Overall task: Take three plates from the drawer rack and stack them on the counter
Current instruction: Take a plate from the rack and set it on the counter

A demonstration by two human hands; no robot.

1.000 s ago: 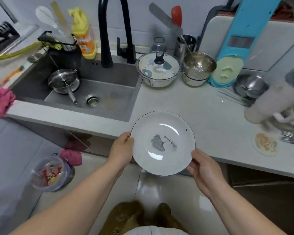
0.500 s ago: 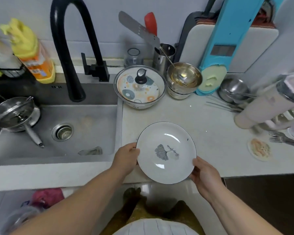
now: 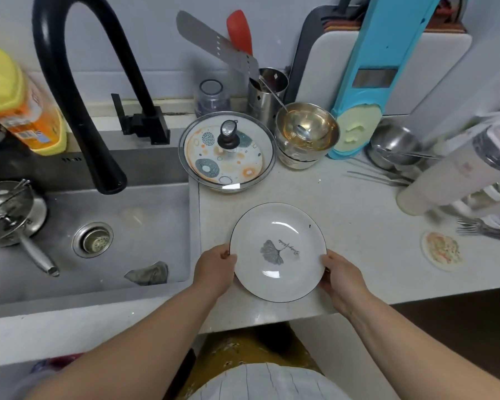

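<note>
Both hands, left hand (image 3: pixel 214 269) and right hand (image 3: pixel 342 280), grasp opposite rims of a round white leaf-printed ceramic plate (image 3: pixel 278 252) over the pale speckled tabletop (image 3: pixel 358 203), just right of the steel sink (image 3: pixel 145 226).

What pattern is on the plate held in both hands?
White plate with thin dark rim, grey leaf and script at centre; head view.

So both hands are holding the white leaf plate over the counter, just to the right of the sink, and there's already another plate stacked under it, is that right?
Not quite. The head view shows both hands, left and right, gripping the white leaf plate over the counter, right of the sink. But no other plate shows under it: only bare counter around it.
</note>
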